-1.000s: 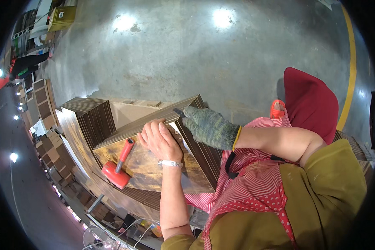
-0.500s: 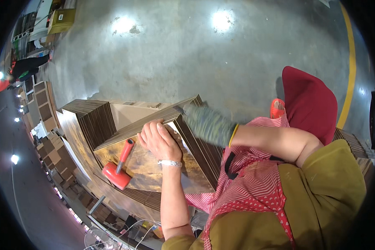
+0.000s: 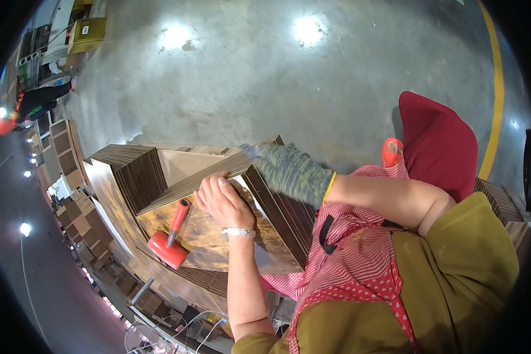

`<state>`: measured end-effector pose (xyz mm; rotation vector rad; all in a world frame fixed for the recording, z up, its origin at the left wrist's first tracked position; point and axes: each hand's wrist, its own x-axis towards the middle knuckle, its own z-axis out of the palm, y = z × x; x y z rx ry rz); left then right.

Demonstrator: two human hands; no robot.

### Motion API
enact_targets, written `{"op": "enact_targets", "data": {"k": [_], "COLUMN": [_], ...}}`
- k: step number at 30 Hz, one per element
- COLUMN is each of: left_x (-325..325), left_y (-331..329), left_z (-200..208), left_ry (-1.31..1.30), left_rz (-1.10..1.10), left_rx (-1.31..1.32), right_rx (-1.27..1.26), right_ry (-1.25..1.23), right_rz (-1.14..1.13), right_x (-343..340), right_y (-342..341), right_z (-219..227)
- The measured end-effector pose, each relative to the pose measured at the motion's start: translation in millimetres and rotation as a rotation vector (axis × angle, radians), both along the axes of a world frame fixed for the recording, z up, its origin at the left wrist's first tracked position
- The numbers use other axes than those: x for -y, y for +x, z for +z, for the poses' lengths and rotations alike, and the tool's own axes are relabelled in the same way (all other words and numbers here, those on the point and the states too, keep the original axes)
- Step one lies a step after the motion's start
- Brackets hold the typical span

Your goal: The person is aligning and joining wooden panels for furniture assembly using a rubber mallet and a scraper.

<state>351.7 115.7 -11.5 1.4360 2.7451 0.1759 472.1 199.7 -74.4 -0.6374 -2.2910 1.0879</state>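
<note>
The bare left hand (image 3: 225, 203) lies palm down, its fingers close together and slightly bent, resting on the panel stack (image 3: 212, 251) in the lower middle of the frame and pinching nothing that shows. The gloved right hand (image 3: 294, 176) reaches over the stack's upper corner; its fingertips are blurred, so I cannot tell whether they grip an edge or merely brush it. Over the last second those fingertips have slipped a little toward the upper left along the layered edges, while the left hand has kept its place; this suggests that one hand steadies the pile as the other works along its rim. The stack's top face is glossy, mottled golden and dark brown like scorched wood, with a pale patch by the corner; its sides show many thin dark layers, roughly aligned. On that face, left of the bare hand, lies a red-headed mallet (image 3: 168, 250), untouched. Farther left stands a second stack (image 3: 137, 177), and grey floor (image 3: 248, 76) fills the upper middle.
</note>
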Motion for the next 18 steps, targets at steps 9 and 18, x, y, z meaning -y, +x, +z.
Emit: {"op": "enact_targets", "data": {"k": [9, 18], "left_x": [3.2, -47.0], "left_y": [-6.0, 4.3], "left_z": [-3.3, 28.8], "left_ry": [0.032, -0.377], "left_rz": [-0.027, -0.136], "left_rx": [-0.052, 0.157], "right_rx": [0.094, 0.133], "right_ry": [-0.267, -0.819], "right_rz": [0.12, 0.153], "right_x": [-21.1, -59.1], "right_y": [5.0, 18.6], "right_z": [18.9, 14.3]}}
